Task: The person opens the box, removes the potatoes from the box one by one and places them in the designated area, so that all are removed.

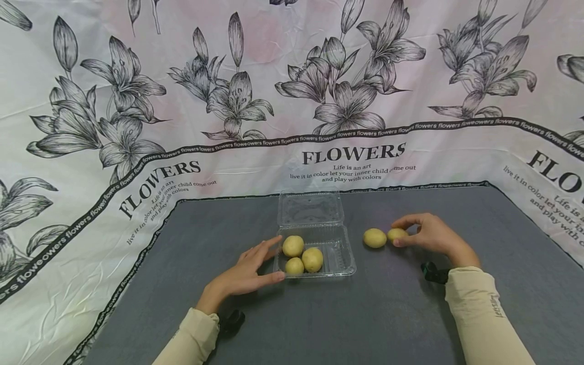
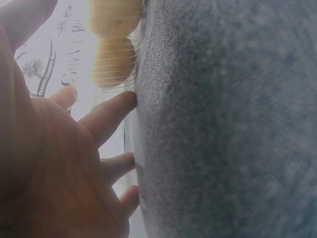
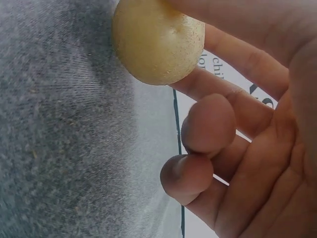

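Near the right side, my right hand (image 1: 432,233) pinches a small yellow potato (image 1: 396,235) between thumb and fingers. The right wrist view shows that potato (image 3: 151,42) close up, its smooth skin dotted with small eyes, while the lower fingers curl beside it. Just left of it a second potato (image 1: 374,238) lies on the table. My left hand (image 1: 246,271) is spread at the left side of a clear plastic clamshell box (image 1: 348,253), fingers extended. Inside the box's left part sit three potatoes (image 1: 312,260); two of them show through its ribbed wall in the left wrist view.
The box's lid (image 1: 311,210) stands raised at the back, near the far edge of the grey cloth-covered table (image 1: 365,319). Behind it hangs a white curtain (image 1: 255,172) printed with flowers and lettering. A dark wrist strap (image 1: 433,274) is at the right cuff.
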Tool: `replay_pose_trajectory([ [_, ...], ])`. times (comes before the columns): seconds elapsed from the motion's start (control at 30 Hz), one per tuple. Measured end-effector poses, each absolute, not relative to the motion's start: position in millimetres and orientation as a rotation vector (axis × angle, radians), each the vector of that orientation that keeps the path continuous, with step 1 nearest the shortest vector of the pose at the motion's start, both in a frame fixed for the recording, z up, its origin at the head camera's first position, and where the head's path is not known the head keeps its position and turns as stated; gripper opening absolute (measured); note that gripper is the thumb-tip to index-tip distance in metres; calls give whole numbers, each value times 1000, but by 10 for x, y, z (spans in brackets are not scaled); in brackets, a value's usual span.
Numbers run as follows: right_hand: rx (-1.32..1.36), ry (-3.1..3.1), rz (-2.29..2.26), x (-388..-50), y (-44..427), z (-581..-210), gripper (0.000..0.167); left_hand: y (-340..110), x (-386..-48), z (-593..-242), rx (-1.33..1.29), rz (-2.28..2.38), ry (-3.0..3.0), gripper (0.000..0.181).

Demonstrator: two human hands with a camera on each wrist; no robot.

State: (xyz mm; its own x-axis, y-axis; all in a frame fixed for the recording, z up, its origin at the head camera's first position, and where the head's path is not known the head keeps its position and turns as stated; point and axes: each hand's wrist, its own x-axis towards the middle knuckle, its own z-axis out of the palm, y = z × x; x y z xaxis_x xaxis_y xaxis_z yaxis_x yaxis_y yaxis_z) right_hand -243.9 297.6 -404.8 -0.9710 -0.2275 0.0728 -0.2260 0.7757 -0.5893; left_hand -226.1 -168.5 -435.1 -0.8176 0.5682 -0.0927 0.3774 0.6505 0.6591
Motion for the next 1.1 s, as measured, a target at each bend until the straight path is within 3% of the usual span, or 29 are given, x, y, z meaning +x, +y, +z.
replay_pose_trajectory([
  [1.1,-430,2867,-979,-2424,2988,-4057,51,-1691,-2267,-4351,755,934,2568,89],
])
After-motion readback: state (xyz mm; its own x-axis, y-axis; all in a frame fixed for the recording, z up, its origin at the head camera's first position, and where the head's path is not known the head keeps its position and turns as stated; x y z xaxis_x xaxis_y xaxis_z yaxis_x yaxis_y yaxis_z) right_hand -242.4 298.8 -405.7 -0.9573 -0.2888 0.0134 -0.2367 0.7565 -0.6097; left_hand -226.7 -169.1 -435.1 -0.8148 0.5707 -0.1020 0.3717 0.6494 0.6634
